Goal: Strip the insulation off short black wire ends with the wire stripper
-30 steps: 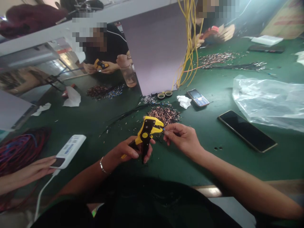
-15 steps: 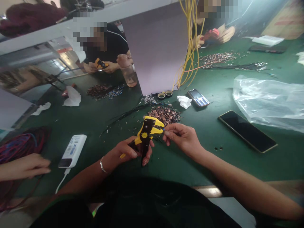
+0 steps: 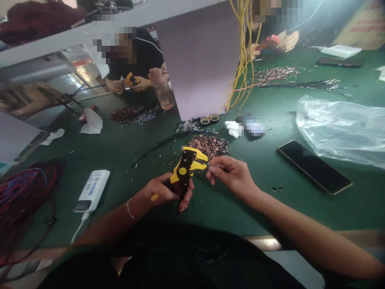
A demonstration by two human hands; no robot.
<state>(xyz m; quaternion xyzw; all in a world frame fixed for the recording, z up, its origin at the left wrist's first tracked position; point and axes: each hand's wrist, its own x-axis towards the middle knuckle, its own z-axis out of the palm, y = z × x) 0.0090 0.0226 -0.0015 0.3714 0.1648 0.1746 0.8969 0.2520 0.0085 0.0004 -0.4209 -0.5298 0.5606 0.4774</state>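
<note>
My left hand [image 3: 161,192] is shut around the handles of a yellow and black self-adjusting wire stripper [image 3: 183,170], with the jaws pointing right. My right hand [image 3: 230,173] pinches a thin wire [image 3: 207,164] between finger and thumb, and its blue-tipped end reaches the stripper's jaws. Most of that wire is hidden by my fingers. Just beyond the tool lies a heap of short copper-ended wire pieces [image 3: 209,145]. Loose cut bits are scattered around both hands.
Everything lies on a green work mat [image 3: 240,216]. A white power bank [image 3: 92,190] and a tangled red and blue wire bundle [image 3: 18,192] sit left, a black smartphone [image 3: 314,166] and clear plastic bag [image 3: 337,128] right. Across a pale upright board [image 3: 200,60], a co-worker's hands [image 3: 129,84] hold a similar tool.
The other person's hand near the power bank has withdrawn left and out of view. My hands and the stripper have stayed almost still.
</note>
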